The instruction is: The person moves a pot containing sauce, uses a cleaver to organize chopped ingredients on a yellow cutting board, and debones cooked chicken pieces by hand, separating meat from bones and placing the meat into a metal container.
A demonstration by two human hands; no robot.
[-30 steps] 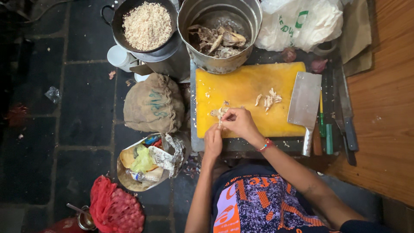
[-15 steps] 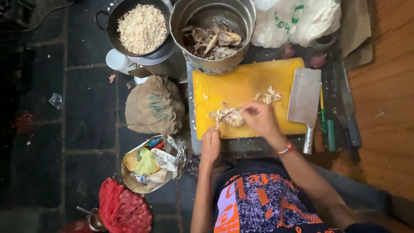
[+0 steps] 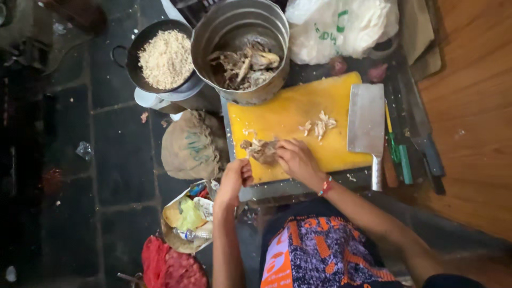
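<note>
Here, in the head view, one yellow cutting board (image 3: 298,109) carries one brownish piece of meat (image 3: 261,150) at its near left corner. The right hand (image 3: 296,160) rests on the meat, fingers curled over it. The left hand (image 3: 234,178) is closed in a loose fist at the board's edge; what it holds, I cannot tell. One cleaver (image 3: 367,120) lies flat on the board. Two metal pots stand beyond: one with scraps (image 3: 240,50), one with grain (image 3: 162,56).

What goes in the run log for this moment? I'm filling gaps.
right hand: on meat piece | left hand: at cutting board edge | cleaver: flat on board, untouched
</note>
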